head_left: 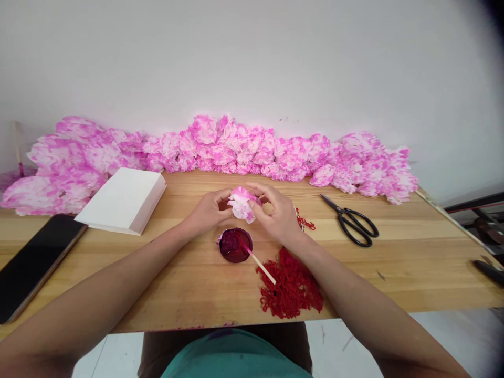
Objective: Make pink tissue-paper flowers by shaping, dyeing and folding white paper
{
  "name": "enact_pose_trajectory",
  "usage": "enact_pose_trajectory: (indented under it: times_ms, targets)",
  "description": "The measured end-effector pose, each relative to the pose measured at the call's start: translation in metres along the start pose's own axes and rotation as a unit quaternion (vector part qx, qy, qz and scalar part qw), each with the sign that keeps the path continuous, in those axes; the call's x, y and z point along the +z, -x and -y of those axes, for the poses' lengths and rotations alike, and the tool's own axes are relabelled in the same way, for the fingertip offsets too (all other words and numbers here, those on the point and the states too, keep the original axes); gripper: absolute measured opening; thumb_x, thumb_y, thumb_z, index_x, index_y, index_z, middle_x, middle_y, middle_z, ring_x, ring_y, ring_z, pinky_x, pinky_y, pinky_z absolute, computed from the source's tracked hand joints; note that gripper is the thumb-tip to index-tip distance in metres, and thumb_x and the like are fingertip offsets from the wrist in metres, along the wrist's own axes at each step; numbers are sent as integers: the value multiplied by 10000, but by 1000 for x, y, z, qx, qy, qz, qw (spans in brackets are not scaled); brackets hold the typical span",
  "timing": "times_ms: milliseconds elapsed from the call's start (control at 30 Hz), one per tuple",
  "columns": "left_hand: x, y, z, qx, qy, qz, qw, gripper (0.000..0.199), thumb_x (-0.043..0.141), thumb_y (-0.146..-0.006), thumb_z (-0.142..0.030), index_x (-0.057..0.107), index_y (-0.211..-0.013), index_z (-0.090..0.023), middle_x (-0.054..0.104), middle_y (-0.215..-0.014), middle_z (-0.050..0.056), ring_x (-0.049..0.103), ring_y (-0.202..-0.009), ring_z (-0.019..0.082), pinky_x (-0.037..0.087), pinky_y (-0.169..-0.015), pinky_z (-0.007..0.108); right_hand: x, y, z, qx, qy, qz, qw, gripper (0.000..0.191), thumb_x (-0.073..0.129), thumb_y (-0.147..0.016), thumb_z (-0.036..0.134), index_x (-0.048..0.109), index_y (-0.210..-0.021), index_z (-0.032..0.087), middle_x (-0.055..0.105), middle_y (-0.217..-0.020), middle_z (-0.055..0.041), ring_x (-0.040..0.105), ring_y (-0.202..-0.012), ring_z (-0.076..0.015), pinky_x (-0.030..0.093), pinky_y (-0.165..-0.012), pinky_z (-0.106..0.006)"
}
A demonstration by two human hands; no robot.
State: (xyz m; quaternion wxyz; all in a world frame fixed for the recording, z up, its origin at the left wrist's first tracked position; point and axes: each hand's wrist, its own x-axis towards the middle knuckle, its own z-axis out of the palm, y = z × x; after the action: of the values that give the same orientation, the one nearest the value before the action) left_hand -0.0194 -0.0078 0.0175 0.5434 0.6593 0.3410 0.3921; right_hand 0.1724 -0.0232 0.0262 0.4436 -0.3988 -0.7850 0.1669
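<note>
Between my two hands, above the middle of the table, is a small crumpled pink and white paper flower (241, 203). My left hand (212, 210) pinches its left side, and my right hand (274, 210) holds its right side with thumb and fingers. Just below the hands stands a round dish of dark red-purple liquid (233, 252), with a pale stick (263, 266) leaning out over its right rim. A heap of red yarn pieces (289, 291) lies under the stick's outer end, beside my right forearm.
Pink and white paper flowers (244, 147) line the wall along the wooden table (177, 294). A white paper stack (122, 199) and a black phone (35, 262) lie at left. Black scissors (352, 223) lie at right, with another dark-handled tool (488, 272) at the right edge.
</note>
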Motion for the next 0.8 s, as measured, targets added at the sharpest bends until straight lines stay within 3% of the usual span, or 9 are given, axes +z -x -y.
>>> enact_pose_trajectory:
  times_ms: [133,300,400,567,700,800]
  targets:
    - [0,0,5,0,-16,-21,1000,256,709,-747,-239,672,-977,-132,724,-970,55,655,-882,183,498,-783,267,-6,-2,4,-38,-6,-21,999,371,585,-883,195,565,-1245,276,705,-1090,-33,665,-930,-182,553,-810,-359]
    - [-3,-2,9,16,-41,-76,996,242,692,-740,-268,660,-945,-143,716,-959,52,657,-887,182,501,-790,267,-16,-7,11,-117,26,-86,989,156,590,-876,189,603,-1020,247,690,-1062,-49,634,-1011,-219,502,-899,-433]
    - [-3,-1,9,25,-56,-90,994,255,687,-744,-280,662,-962,-151,712,-984,54,656,-923,190,502,-814,275,-15,-8,11,-139,62,-69,986,108,609,-864,186,608,-952,247,684,-1061,-43,629,-1010,-223,491,-900,-443]
    - [-2,0,9,34,-74,-89,993,214,669,-743,-264,652,-931,-164,706,-952,40,650,-919,187,495,-821,276,-11,-7,5,-138,107,-50,983,138,641,-865,213,622,-999,244,666,-1112,-57,608,-1058,-230,478,-921,-443]
    - [-2,0,9,38,-100,-81,991,188,687,-745,-286,649,-884,-166,699,-892,26,632,-849,171,478,-776,258,-9,-6,3,-146,128,-31,980,178,654,-870,230,618,-1044,241,659,-1150,-64,594,-1086,-237,473,-938,-445]
    - [-2,1,9,31,-121,-82,989,187,701,-748,-292,655,-874,-162,695,-858,21,610,-794,156,461,-729,243,-7,-6,2,-149,132,-20,980,106,638,-880,210,624,-980,241,665,-1135,-57,594,-1075,-232,477,-930,-439]
